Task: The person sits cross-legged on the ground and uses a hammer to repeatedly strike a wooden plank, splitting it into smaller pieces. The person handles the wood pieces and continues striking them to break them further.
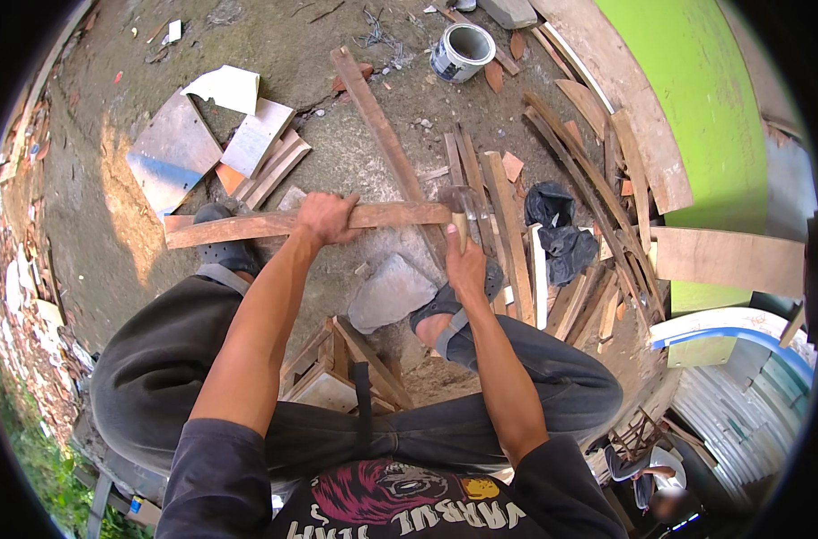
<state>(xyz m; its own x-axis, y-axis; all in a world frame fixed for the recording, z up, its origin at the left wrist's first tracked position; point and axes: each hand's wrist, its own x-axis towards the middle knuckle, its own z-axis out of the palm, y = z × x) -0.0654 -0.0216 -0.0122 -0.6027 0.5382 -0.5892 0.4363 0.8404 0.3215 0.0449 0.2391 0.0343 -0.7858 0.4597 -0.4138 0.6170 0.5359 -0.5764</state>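
Gripping a long, reddish-brown, rough wooden plank (pixel 265 225) near its middle, the L hand (pixel 328 218) sits well apart from the R hand (pixel 465 262), which is closed round a pale-handled, dark metal-headed hammer (pixel 460 220) at the plank's R end. Plank lies crosswise, above a dark clog (pixel 227 258) (L foot) & a long brown wooden batten (pixel 373 112); hammer-to-wood contact can't be judged at this angle. Good practice, prob.: L fingers clear of hammer head, struck end backed firmly, short square blows, L foot out from beneath.
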